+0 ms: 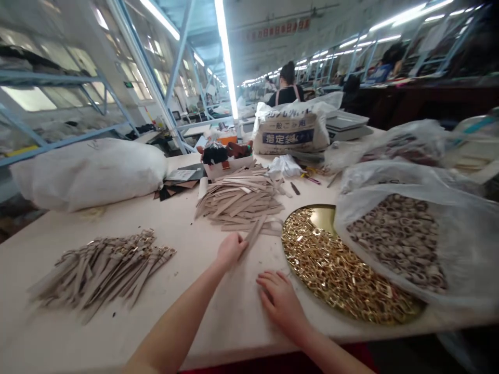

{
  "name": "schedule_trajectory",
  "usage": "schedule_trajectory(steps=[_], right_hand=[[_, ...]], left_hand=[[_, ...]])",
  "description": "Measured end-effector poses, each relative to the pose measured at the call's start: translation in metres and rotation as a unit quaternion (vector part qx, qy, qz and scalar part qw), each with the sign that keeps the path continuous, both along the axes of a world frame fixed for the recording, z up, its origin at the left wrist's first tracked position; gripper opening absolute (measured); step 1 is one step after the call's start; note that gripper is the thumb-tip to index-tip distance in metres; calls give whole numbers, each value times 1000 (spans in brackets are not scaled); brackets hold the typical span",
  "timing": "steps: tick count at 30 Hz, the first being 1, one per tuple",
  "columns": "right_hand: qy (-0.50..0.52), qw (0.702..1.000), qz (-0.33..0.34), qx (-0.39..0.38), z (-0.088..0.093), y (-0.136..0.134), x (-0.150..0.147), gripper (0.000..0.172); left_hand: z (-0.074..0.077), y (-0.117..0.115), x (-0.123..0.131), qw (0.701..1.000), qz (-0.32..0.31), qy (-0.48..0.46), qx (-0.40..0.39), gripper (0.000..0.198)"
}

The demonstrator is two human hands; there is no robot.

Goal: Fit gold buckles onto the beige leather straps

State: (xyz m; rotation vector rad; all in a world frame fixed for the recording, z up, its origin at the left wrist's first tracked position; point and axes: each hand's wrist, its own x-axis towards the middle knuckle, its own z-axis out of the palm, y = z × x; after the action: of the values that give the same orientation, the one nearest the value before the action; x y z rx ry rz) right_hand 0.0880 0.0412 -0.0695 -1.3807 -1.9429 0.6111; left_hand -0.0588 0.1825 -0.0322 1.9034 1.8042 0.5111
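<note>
A strip (254, 235) is pinched in the left hand (231, 249), at the near edge of the pile (241, 197). The right hand (281, 302), loosely spread and holding nothing, is at the surface (187, 270), beside a tray (324, 215) of buckles (331, 265).

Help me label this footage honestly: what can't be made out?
All in the head view:
Left hand: exact grip on the strip, hidden by the hand itself.
Right hand: palm, turned down out of sight.
Gold tray: right part, covered by the plastic bag.
Metal pieces: exact shapes, too small.
</note>
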Motion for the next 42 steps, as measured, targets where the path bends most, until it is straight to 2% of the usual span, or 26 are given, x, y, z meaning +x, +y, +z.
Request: schedule_trajectory(steps=[4, 6, 8, 9, 10, 13, 14, 16, 20, 22, 23, 25, 27, 30, 32, 33, 34, 36, 39, 42], right_hand=[[147, 987, -65, -8, -1, -5, 5, 32], [248, 962, -102, -42, -2, -13, 11, 36], [331, 933, -105, -91, 2, -25, 20, 36], [365, 918, -107, -113, 5, -33, 26, 35], [396, 902, -113, -133, 9, -40, 31, 34], [471, 851, -154, -173, 22, -62, 47, 35], [486, 839, -161, -185, 26, -68, 50, 35], [502, 825, -160, -205, 31, -77, 58, 30], [529, 803, -152, -228, 34, -81, 76, 20], [539, 791, -134, -256, 34, -81, 85, 19], [535, 790, -118, -274, 34, -81, 89, 19], [503, 806, -85, -301, 36, -81, 91, 18], [437, 844, -57, -307, 39, -80, 92, 17], [291, 925, -61, -238, 48, -68, 105, 22], [153, 970, -131, -134, 57, -54, 133, 25], [69, 978, -181, -80, 60, -45, 152, 24], [-7, 970, -241, -33, 63, -35, 174, 23], [-131, 938, -321, 0, 62, -13, 217, 21], [-292, 902, -314, -53, 47, 15, 264, 19], [-371, 875, -291, -109, 27, 29, 280, 17]], left_hand=[[25, -46, 8, 991, 38, -129, 1, 23], [35, -76, 14, 981, 41, -188, -23, 27], [40, -109, 20, 965, 50, -253, -54, 27], [41, -125, 23, 945, 66, -311, -78, 26], [40, -140, 27, 913, 89, -384, -107, 23], [35, -177, 40, 786, 159, -569, -182, 22], [32, -187, 44, 759, 171, -597, -195, 24], [28, -203, 51, 730, 175, -625, -214, 26], [27, -217, 51, 737, 118, -622, -237, 33], [30, -217, 46, 724, 77, -621, -289, 35], [32, -216, 43, 705, 54, -622, -336, 34], [34, -213, 42, 657, -1, -606, -449, 36], [34, -211, 46, 641, -54, -567, -514, 38], [32, -208, 56, 680, -85, -532, -498, 30], [32, -204, 62, 696, -65, -534, -475, 27], [32, -202, 64, 698, -49, -538, -470, 26], [33, -200, 66, 696, -35, -542, -470, 25], [35, -196, 69, 683, -13, -552, -478, 27], [36, -192, 72, 647, 12, -577, -498, 32], [36, -191, 73, 614, 24, -600, -512, 34]])
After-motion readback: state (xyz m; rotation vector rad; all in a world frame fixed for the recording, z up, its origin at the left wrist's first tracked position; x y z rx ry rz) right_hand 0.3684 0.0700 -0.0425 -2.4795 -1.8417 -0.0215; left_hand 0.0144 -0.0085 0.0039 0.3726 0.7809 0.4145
